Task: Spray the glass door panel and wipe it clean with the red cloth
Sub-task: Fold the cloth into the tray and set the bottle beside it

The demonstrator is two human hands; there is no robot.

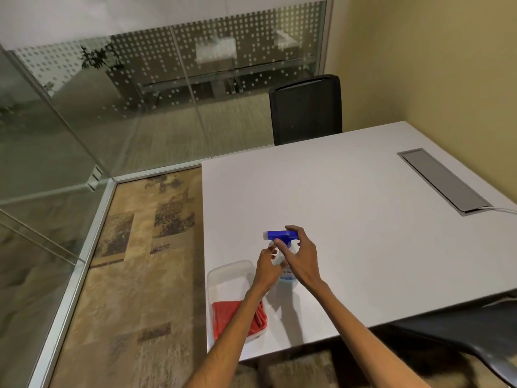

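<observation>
A clear spray bottle with a blue head (pixel 279 234) stands upright on the white table (pixel 349 214), near its front left. My right hand (pixel 303 259) grips the bottle's neck just under the head. My left hand (pixel 267 266) cups the bottle's body from the left, with the thumb across its front. The folded red cloth (pixel 223 313) lies in a shallow clear plastic tray (pixel 232 265) at the table's near left corner, partly hidden under my left forearm. The glass door panel (pixel 42 163) stands to the left, beyond the carpet.
A black chair (pixel 306 113) stands at the table's far side and another black seat (pixel 461 331) at the near right. A grey cable hatch (pixel 444 180) is set in the tabletop. More glass wall with dotted film (pixel 223 51) runs behind. Patterned carpet (pixel 140 261) lies between table and glass.
</observation>
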